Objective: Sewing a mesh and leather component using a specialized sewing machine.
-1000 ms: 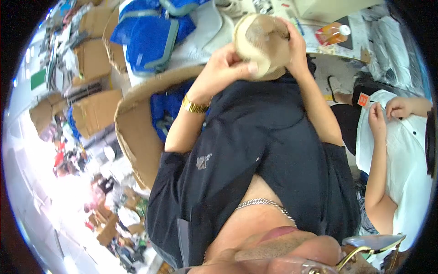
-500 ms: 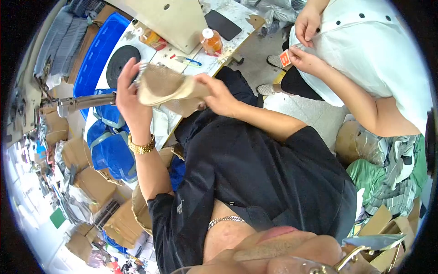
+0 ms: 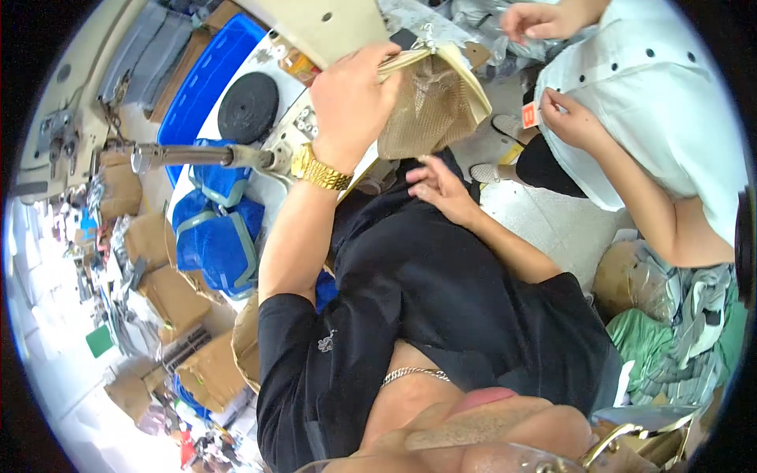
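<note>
My left hand (image 3: 355, 98), with a gold watch on the wrist, is closed on the pale edge of a tan mesh pouch-shaped piece (image 3: 430, 114). The piece is lifted beside a cream machine body, its netting hanging down to the right of the hand. Thread-like strands stick up at its top edge. Just below the netting, my right hand (image 3: 443, 191) has its fingers apart and holds nothing. Blue mesh pieces with grey trim (image 3: 217, 244) lie left of my left forearm.
The cream machine body (image 3: 315, 27) stands on the worktable beside a black round disc (image 3: 248, 106), a drink bottle (image 3: 298, 67) and a blue tray (image 3: 213, 71). A metal rod (image 3: 189, 155) juts in from the left. At right, a white-shirted person (image 3: 631, 102) holds an orange-and-white tag (image 3: 529, 115).
My left hand has carried the tan mesh piece rightward and raised it, turning it over. My right hand has let go of it and dropped lower. The co-worker's upper hand has moved away from the tag.
</note>
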{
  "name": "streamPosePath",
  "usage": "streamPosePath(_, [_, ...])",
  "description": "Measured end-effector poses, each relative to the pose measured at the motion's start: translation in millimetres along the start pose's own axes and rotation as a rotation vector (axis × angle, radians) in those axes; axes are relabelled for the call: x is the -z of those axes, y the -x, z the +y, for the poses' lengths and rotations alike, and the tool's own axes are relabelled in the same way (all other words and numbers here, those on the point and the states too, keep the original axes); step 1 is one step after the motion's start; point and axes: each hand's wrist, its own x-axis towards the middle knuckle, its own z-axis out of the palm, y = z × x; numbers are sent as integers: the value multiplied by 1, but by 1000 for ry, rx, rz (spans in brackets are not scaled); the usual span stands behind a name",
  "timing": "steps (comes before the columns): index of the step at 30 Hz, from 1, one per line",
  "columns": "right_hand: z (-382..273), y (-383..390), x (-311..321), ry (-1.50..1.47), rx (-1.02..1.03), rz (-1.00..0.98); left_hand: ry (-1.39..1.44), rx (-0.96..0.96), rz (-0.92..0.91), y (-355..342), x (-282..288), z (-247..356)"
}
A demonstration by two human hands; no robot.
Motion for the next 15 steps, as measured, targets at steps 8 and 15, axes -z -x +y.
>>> streamPosePath(8, [-83,42,-73,-497,-241,-290,-1133,-124,1054,62,55,55])
streamPosePath(15, [-150,73,-148,-760,-287,-620,-862,-358,1024,165,66,96])
